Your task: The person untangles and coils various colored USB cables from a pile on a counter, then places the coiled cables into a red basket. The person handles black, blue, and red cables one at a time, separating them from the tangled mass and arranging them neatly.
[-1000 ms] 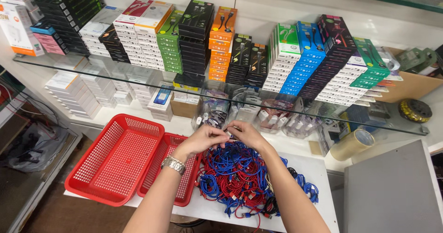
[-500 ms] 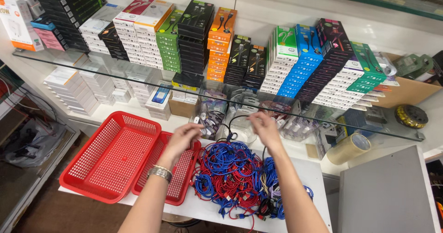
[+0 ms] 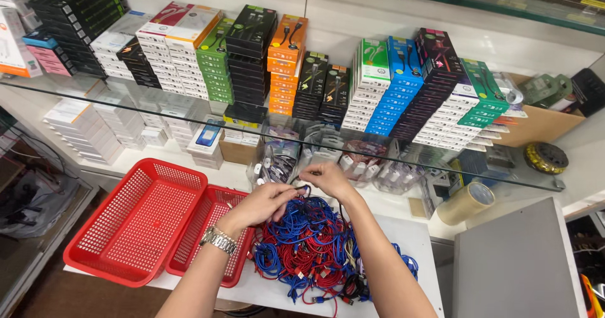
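Crowding cables (image 3: 309, 248): red baskets (image 3: 135, 220), boxes (image 3: 246, 59)

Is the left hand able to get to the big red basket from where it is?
Probably yes. The left hand hovers over the cable pile, and the big red basket sits open just to its left, past the smaller red basket, with nothing covering it.

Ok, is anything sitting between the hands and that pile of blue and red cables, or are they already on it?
Nothing visible stands between. The left hand and the right hand are both already at the top of the cable pile, pinching a dark cable between them. The red baskets lie off to the left, clear of the hands.
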